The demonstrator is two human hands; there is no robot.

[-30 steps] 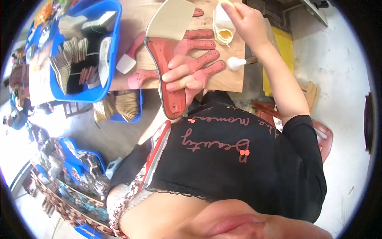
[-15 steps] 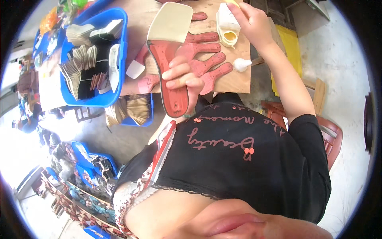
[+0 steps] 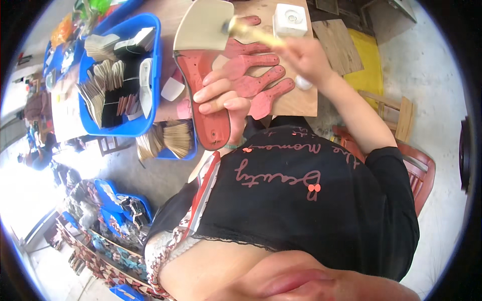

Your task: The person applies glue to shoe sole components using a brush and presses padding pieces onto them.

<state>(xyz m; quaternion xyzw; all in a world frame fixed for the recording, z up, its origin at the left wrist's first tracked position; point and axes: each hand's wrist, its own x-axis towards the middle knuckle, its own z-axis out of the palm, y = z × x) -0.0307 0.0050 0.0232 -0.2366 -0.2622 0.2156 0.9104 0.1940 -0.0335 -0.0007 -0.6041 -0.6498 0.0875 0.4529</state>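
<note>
The table (image 3: 302, 106) ends under the held-up shoe sole (image 3: 191, 65). A blue basket (image 3: 157, 75) is close on its left; the table's right corner has some room. Left hand (image 3: 221, 98): fingers nearly together, bent round the sole. Right hand (image 3: 306, 57): fingers wrapped round a brush (image 3: 257, 35). I guess it's painting time; the cream end (image 3: 203, 25) needs smooth strokes.

The counter (image 3: 300, 105) is pale, grained wood. Several red soles (image 3: 258, 80) lie on it close together, narrow ends pointing right. Near the right edge stands a white container (image 3: 290, 22); nearer the front, a white bottle (image 3: 303, 83) shows only partly. Toward the left sits a blue tub (image 3: 157, 55), a white-tipped sole (image 3: 173, 89) just beside it.
</note>
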